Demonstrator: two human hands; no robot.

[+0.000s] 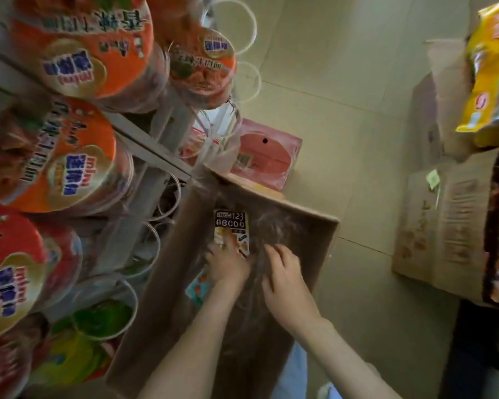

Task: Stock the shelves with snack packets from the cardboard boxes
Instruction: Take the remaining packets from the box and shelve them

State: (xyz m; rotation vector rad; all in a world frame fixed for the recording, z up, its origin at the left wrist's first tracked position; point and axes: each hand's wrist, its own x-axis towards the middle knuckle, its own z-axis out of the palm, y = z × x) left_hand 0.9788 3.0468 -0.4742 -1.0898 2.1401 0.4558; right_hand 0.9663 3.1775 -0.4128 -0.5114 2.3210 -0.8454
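An open cardboard box point(311, 226) stands on the floor below me. Both my hands reach into it. My left hand point(226, 263) grips a small snack packet point(231, 226) with a black top printed "123 ABC". A light blue packet point(198, 286) lies under my left wrist. My right hand point(283, 276) sits beside it with curled fingers on crumpled clear plastic point(271, 226) inside the box; its grip is unclear.
Shelves on the left hold several orange and red instant noodle bowls point(78, 44) in wire rings. A pink box point(264, 156) lies on the floor beyond. More cardboard boxes point(432, 226) and yellow snack bags point(487, 70) stand at the right. Tiled floor lies between.
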